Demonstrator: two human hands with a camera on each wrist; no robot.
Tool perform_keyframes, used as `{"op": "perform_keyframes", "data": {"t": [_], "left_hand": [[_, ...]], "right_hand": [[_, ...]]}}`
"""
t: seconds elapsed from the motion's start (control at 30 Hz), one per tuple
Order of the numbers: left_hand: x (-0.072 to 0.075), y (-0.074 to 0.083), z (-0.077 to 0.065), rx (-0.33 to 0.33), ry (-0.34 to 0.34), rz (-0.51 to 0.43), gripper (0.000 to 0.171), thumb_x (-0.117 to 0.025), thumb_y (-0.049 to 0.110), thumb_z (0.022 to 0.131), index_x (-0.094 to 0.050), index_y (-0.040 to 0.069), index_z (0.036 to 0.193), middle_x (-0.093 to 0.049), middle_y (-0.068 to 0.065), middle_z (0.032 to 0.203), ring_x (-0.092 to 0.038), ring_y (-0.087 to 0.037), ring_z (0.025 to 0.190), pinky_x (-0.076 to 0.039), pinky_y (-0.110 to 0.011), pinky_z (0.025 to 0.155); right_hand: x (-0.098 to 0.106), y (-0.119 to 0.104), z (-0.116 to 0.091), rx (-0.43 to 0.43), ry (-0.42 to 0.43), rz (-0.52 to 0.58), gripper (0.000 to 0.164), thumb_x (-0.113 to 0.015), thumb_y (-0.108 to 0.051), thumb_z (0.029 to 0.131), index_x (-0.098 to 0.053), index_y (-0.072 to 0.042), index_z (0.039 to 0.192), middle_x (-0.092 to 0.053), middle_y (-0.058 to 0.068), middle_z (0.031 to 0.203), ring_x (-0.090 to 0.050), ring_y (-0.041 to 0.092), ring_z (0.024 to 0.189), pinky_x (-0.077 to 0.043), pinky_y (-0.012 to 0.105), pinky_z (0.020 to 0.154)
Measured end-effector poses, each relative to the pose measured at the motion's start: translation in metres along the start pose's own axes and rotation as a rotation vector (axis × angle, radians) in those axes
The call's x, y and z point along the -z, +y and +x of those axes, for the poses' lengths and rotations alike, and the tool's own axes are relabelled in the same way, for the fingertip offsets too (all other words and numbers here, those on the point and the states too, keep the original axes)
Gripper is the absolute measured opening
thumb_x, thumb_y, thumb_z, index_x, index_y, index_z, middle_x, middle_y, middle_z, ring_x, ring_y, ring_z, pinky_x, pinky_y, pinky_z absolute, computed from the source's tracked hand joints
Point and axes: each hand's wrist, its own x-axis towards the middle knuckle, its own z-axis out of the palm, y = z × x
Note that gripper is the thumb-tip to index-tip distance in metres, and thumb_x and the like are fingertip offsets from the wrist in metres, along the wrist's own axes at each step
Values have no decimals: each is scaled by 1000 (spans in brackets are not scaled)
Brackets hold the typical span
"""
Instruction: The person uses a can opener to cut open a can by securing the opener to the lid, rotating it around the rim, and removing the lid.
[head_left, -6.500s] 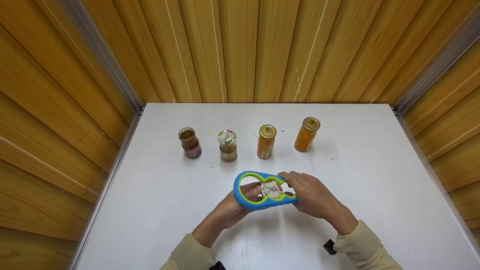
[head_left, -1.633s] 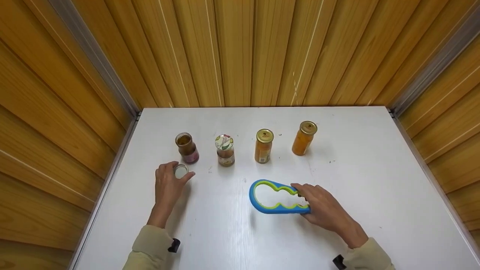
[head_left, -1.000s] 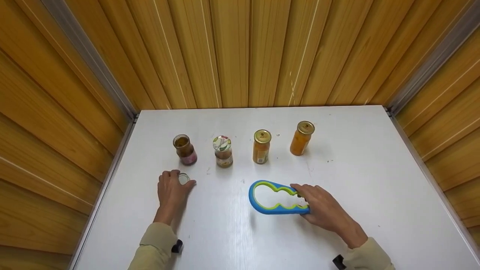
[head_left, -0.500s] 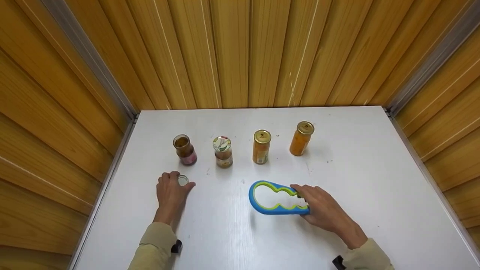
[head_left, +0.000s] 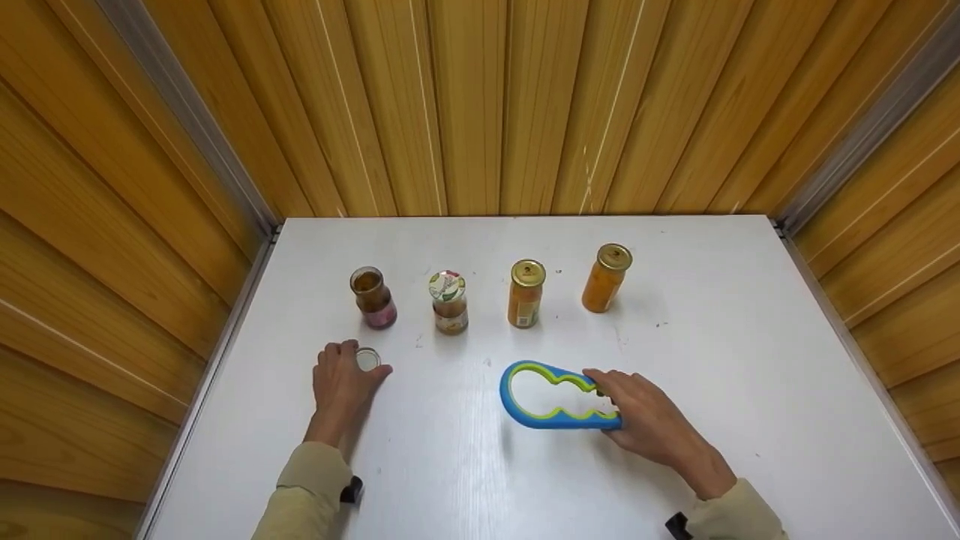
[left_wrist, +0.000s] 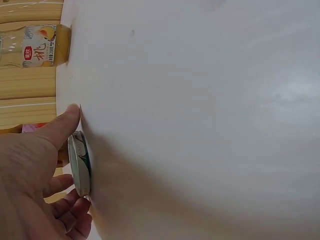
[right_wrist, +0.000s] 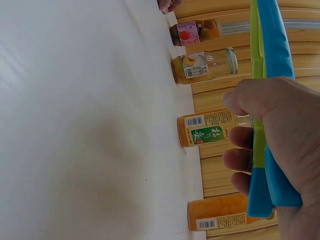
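A metal jar lid lies with its pale inside up on the white table, in front of the open jar. My left hand is spread around the lid, fingers at its far left edge. In the left wrist view the thumb stands apart from the lid's rim. My right hand grips the handle ends of a blue and green jar opener, held above the table. Nothing sits inside its loop.
Beside the open jar stand a jar with a patterned white lid and two gold-lidded jars of orange contents, one in the middle and one at right. Wood-look panels close off the back and sides.
Earlier the lid was inside the opener's loop, between both hands. My left hand then carried it left and set it down before the open jar. The opener has barely moved over the last second.
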Motion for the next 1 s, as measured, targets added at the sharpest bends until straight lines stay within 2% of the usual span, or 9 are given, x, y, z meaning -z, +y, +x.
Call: {"op": "perform_keyframes", "data": {"t": [0.23,0.37,0.57,0.8,1.0], "left_hand": [[4,7,-3,-28,29,-18,77,-80,34,89,-47,-5,147,-48,-28,144,-46,-42,129,-39,-56,108],[9,15,-9,-70,65,-52,70,-78,30,92,-48,-3,147,-49,-27,144,-46,-42,131,-38,-56,110],[15,31,-20,-152,97,-139,52,-72,23,98,-56,1,142,-51,-20,143,-45,-38,135,-38,-52,111],[23,55,-32,-225,113,-282,50,-70,18,100,-54,3,144,-49,-16,147,-44,-32,141,-38,-49,116],[26,75,-40,-258,112,-515,54,-68,12,100,-46,6,149,-49,-17,150,-44,-31,142,-37,-51,116]], "right_hand": [[-2,4,-1,69,56,-3,86,-96,-19,73,-52,-13,146,-68,-2,115,-64,15,92,-55,37,85],[-2,4,-2,57,50,-6,85,-96,-19,73,-52,-12,146,-69,-1,114,-63,15,93,-55,38,85],[-1,4,-2,35,35,-8,85,-95,-21,74,-52,-13,146,-69,0,115,-61,11,95,-56,38,88],[0,5,-3,59,70,-15,87,-97,-20,71,-52,-13,146,-69,0,115,-61,10,93,-55,38,86],[1,4,-3,42,53,-8,86,-96,-21,73,-52,-13,146,-70,1,114,-61,10,93,-55,37,86]]}}
